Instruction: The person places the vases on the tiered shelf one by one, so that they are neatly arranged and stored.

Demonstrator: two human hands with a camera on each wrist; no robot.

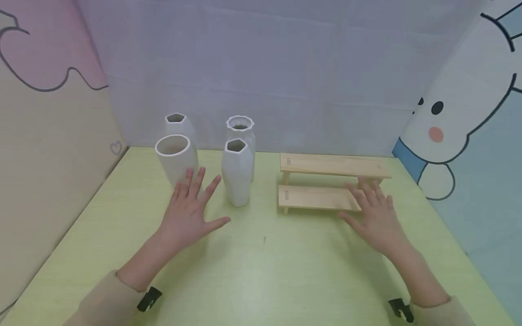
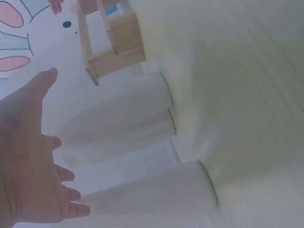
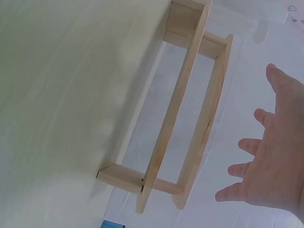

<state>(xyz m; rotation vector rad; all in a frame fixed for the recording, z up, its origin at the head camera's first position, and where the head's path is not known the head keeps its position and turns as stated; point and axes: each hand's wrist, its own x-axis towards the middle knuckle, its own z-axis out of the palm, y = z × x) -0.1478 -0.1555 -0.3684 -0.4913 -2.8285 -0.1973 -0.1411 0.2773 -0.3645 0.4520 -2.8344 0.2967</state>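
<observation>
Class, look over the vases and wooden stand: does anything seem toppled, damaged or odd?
Nothing looks toppled or damaged: all four white vases and the two-tier wooden stand are upright. Only a small dark mark stands out, breaking the plain pale-green tabletop; scratch or dirt, I cannot tell.

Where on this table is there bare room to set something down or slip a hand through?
The widest free patch is the front middle of the table, between the left hand and the right hand. A narrower bare strip separates the white vases from the wooden shelf. Toward the back left it's crowded: four vases stand close together.
</observation>
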